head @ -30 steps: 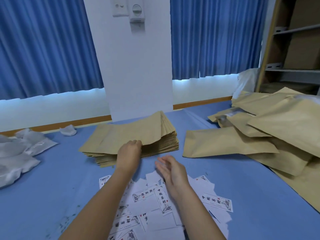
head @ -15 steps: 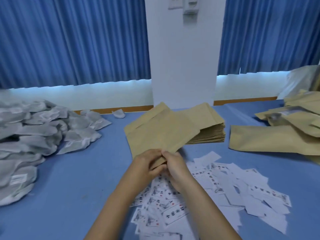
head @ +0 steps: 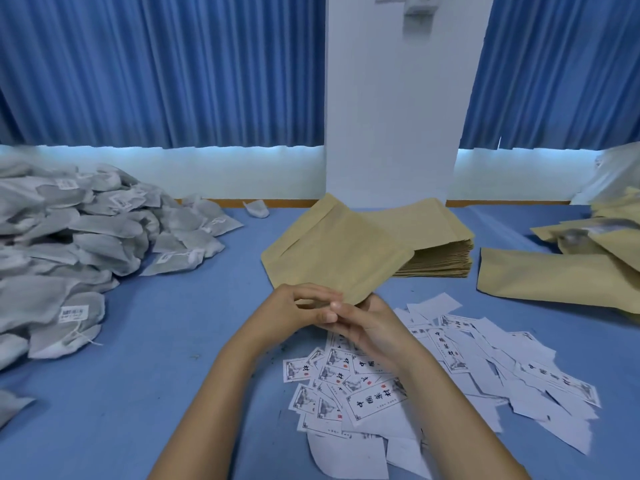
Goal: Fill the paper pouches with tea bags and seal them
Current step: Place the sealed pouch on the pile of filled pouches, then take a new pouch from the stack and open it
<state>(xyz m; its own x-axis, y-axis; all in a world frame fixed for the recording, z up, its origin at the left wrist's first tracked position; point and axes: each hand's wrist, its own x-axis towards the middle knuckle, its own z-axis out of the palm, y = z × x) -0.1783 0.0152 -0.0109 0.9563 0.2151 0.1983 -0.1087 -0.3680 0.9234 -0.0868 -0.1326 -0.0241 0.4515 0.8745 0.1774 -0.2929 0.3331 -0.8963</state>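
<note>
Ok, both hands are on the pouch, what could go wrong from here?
1. The left hand and right hand meet the pouch only at its near edge; letting go to reach the tea bags on the left may let it sag or slip.
2. Loose labels lie right under the hands and could get swept aside or caught in the opening.

A flat tan paper pouch (head: 332,258) is held at its near edge by the left hand (head: 294,310) and right hand (head: 367,323), open flap end pointing away and overlapping a neat stack of tan paper pouches (head: 440,244) on the blue counter (head: 173,341). More loose tan pouches (head: 540,275) lie overlapping at the right. A large heap of grey-white mesh tea bags (head: 69,237) with strings and small tags covers the left side; one stray tea bag (head: 256,208) lies near the wall.
</note>
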